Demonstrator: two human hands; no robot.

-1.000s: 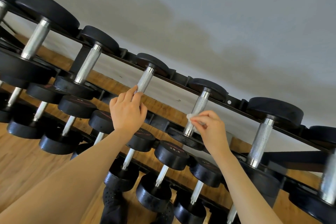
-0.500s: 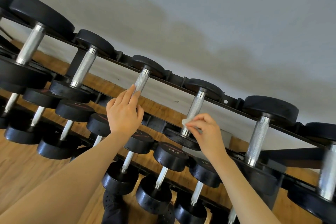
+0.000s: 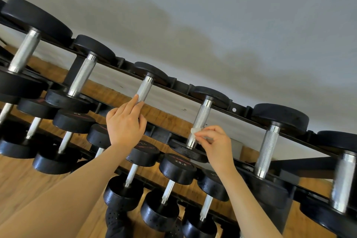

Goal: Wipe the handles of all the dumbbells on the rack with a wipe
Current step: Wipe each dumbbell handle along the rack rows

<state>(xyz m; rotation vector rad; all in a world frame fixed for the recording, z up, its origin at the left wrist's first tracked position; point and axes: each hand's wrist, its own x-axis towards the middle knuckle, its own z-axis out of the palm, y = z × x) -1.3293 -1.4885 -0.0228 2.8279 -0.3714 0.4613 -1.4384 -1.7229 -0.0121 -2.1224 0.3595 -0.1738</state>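
Right hand (image 3: 216,141) pinches wipe (image 3: 195,131) low on handle (image 3: 199,121); left hand (image 3: 124,123), fingers extended, touches neighbouring handle (image 3: 144,91).
Risk: small wipe slips off knurling, upper handle stays unwiped.

open gaps between dumbbell handles (image 3: 201,120)

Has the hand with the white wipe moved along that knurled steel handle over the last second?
Yes. The right hand has slid the white wipe down the knurled steel handle, closer to the near black weight head.
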